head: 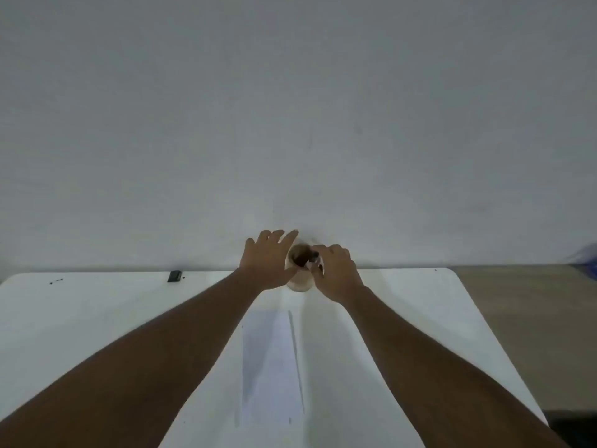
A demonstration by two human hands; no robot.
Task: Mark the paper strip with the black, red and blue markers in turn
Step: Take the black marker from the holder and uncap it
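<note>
**Both hands at the holder, far edge of the surface**

We record the left hand (265, 260) with fingers spread and released, its palm and thumb against the left side of a pale round holder (299, 279). The right hand (336, 270) sits just right of the holder's mouth, fingers curled down around a small item at the rim; we cannot tell which marker it is, nor how firmly it is gripped. Dark marker ends (303, 259) show inside the holder, between the two hands; their colours are too blurred to sort.

The paper strip (274, 360) lies flat on the white surface (97, 318), nearer to us than both hands and between the two forearms, running lengthwise away from the holder. A thin dark line runs along the strip's right part.

Well to the left of the left hand, at the surface's far edge, lies a small black object (174, 276).
</note>
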